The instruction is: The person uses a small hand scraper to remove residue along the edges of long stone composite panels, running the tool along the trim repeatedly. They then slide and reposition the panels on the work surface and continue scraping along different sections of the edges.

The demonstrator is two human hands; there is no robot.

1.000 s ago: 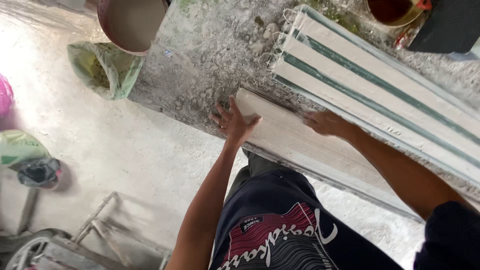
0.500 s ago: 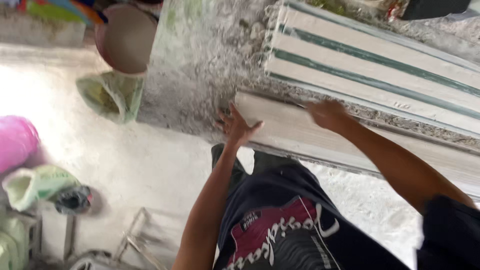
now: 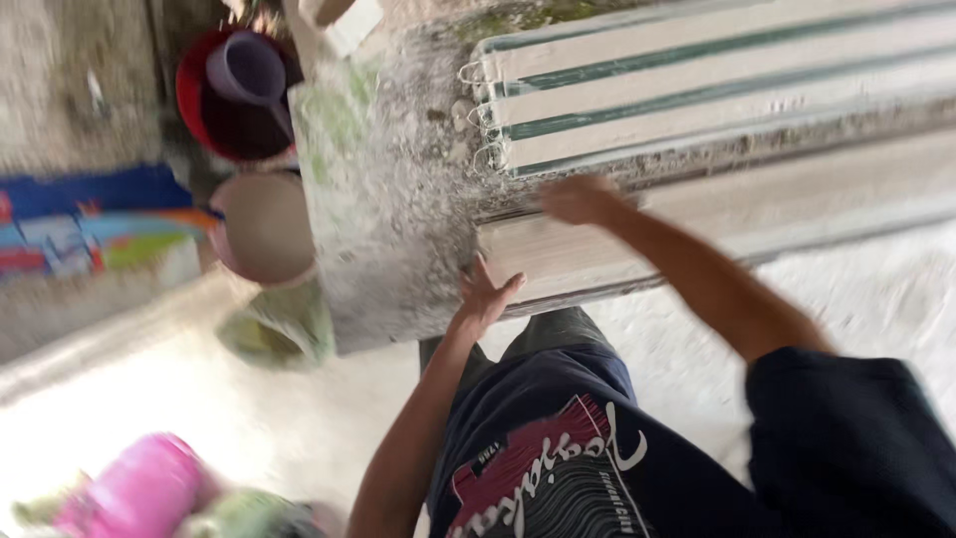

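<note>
At the far left a blue printed mat [image 3: 90, 214] lies on the ground, and a pink plastic thing [image 3: 139, 490] sits at the bottom edge, too blurred to tell more. Next come a red bucket [image 3: 214, 110] with a purple scoop [image 3: 249, 72] inside it, then a round pinkish basin [image 3: 261, 227], and below it a green bag [image 3: 284, 329] that lies crumpled on the floor.

In the middle stands a rough concrete slab [image 3: 383, 199], grey and speckled. The long pale board [image 3: 717, 224] lies along its near edge and runs out to the right. The left hand [image 3: 485, 294] is open, with the fingers spread, and it presses flat on the left end of this board, just where the board meets the slab. It does not grasp anything. The right hand [image 3: 578, 197] is further along the board, at its far edge. It is blurred by movement, so I cannot tell if it is open, closed or already gripping. Behind the board, a stack of white ribbed panels [image 3: 717, 85] with green stripes lies almost parallel to it.

In my judgement the person is steadying and positioning the board. To do this well, the left palm should keep an even pressure downward, so the end does not slide on the gritty concrete. The right hand should hold the far edge firmly, well apart from the left, because a long thin board can twist or bend easily. The wire loops at the end of the panels are near the right hand, and fingers can catch there.
</note>
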